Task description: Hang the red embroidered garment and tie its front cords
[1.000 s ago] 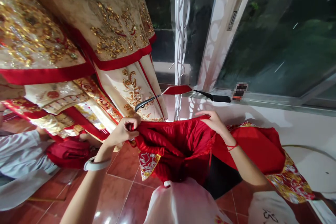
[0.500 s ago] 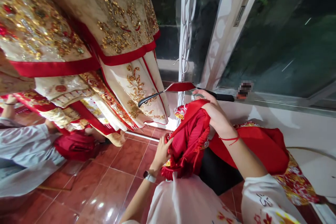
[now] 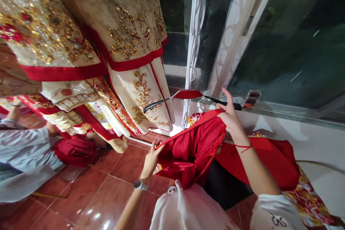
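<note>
A red garment [image 3: 185, 147] with a gathered opening and patterned patches lies over my lap, its edge pulled taut between my hands. My left hand [image 3: 151, 161] pinches the edge at the left end. My right hand [image 3: 230, 116] grips the other end, with its index finger raised. Just above the garment is a clothes hanger [image 3: 187, 94] with dark arms, a red middle and a metal hook. Its right arm passes close behind my right hand; I cannot tell whether they touch.
Embroidered cream and gold garments [image 3: 134, 43] with red trim hang at the left. More red and patterned cloth [image 3: 272, 161] lies at the right, beside the wall. A person in pale clothing [image 3: 24, 151] is at far left with red cloth. Windows [image 3: 283, 50] stand behind, above red floor tiles [image 3: 105, 194].
My hands have moved apart, the left one leftward and the right one slightly right. The garment's bunched edge is now stretched straight, and its opening is wider.
</note>
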`<state>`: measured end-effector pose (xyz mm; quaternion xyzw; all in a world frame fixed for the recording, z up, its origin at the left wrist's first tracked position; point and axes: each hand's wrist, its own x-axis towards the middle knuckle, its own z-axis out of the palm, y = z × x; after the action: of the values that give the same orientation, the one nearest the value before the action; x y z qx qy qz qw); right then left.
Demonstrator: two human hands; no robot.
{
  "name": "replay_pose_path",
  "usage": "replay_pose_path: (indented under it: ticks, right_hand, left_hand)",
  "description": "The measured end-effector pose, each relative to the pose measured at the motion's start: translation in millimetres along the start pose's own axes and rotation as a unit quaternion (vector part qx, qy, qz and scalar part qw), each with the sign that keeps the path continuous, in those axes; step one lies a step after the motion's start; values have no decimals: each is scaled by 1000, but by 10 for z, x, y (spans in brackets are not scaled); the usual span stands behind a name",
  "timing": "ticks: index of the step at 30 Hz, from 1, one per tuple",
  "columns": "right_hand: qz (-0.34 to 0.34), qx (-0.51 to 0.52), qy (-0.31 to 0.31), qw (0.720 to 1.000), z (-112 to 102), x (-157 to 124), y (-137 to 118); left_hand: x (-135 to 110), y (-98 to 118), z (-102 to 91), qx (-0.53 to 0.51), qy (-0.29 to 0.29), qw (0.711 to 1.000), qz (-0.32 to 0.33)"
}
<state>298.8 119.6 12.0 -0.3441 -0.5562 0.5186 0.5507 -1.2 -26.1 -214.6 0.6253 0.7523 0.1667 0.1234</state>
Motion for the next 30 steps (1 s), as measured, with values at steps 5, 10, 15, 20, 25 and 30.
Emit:
replay_pose_path:
  ticks: [5, 10, 15, 20, 25, 30]
  right_hand:
    - [-43, -81, -1, 996, -152, 340, 470]
    - [-42, -120, 53, 990, -131, 669, 728]
    - [-60, -169, 63, 982, -261, 761, 620]
    - [-112, -252, 99, 956, -262, 569, 508]
    - [-139, -278, 142, 940, -153, 369, 526]
    - [-136, -287, 139, 938, -77, 277, 618]
  left_hand:
    - [282, -149, -890, 165, -80, 983, -7]
    - [718, -142, -1611, 173, -60, 983, 29]
    - [991, 63, -2141, 155, -71, 985, 40]
    - [1046, 608, -2562, 158, -63, 984, 51]
    - [823, 1069, -2793, 175, -41, 978, 103]
    - [829, 1297, -2651, 174, -17, 979, 106]
